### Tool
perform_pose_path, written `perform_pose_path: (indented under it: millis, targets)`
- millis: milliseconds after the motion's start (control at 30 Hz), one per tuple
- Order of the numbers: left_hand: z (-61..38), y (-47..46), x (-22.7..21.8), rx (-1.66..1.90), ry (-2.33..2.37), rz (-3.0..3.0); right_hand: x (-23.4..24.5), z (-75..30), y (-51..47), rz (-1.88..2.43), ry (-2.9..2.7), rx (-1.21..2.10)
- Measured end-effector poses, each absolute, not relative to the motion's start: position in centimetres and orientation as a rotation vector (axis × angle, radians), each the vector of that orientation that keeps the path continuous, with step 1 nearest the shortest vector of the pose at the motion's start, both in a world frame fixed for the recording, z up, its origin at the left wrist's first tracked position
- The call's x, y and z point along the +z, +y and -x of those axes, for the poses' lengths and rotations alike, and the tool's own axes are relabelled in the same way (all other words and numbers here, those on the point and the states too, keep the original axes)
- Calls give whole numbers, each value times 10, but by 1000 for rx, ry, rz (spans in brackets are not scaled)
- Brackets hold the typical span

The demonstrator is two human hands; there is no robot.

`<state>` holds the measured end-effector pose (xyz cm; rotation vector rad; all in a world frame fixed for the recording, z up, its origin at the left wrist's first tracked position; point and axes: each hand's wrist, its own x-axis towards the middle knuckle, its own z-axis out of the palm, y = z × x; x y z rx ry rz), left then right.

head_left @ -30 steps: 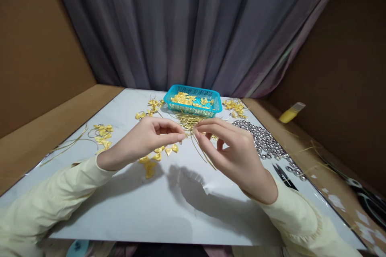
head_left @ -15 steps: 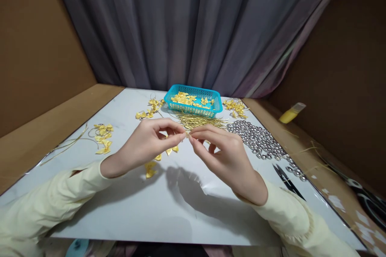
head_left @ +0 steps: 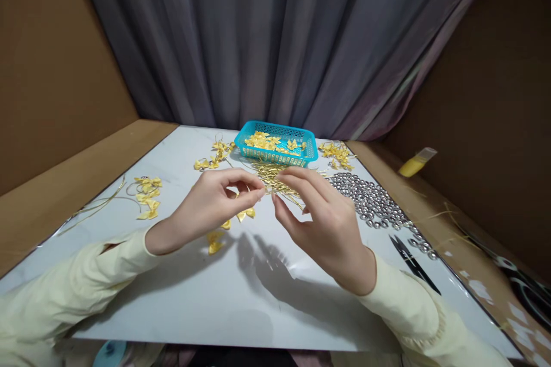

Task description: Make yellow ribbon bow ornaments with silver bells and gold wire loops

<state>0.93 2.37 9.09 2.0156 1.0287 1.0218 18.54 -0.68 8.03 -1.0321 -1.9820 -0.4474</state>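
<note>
A thin gold cord [head_left: 268,190] is showing between the two hands, above the white marbled bench [head_left: 193,304]. It is looking very light, pliable and perhaps slightly slick, so it is likely calling for a fine pinch close to its tip. The left hand [head_left: 209,200] is gripping it, its fingers pressing together at the tips. The right hand [head_left: 329,223] is holding its fingers slightly parted just beside the cord; whether they are touching it, I cannot tell. Beyond the hands, a loose heap of shiny gold strands [head_left: 275,174] is lying before the teal perforated plastic basket [head_left: 275,157], which is holding yellow fabric bows [head_left: 262,140].
</note>
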Motion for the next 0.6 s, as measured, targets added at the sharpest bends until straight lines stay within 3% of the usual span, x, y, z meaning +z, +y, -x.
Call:
perform_pose_path:
  millis: [167,400,600]
  targets:
    - [-10,24,86,1136,994,-2240,83,-186,-6,1072,-2001,-489]
    - [-10,24,85,1177,941,-2378,80,-186,-7,995,-2122,-793]
    - [-10,25,83,1150,954,-2379,78,-186,-4,976,-2165,-795]
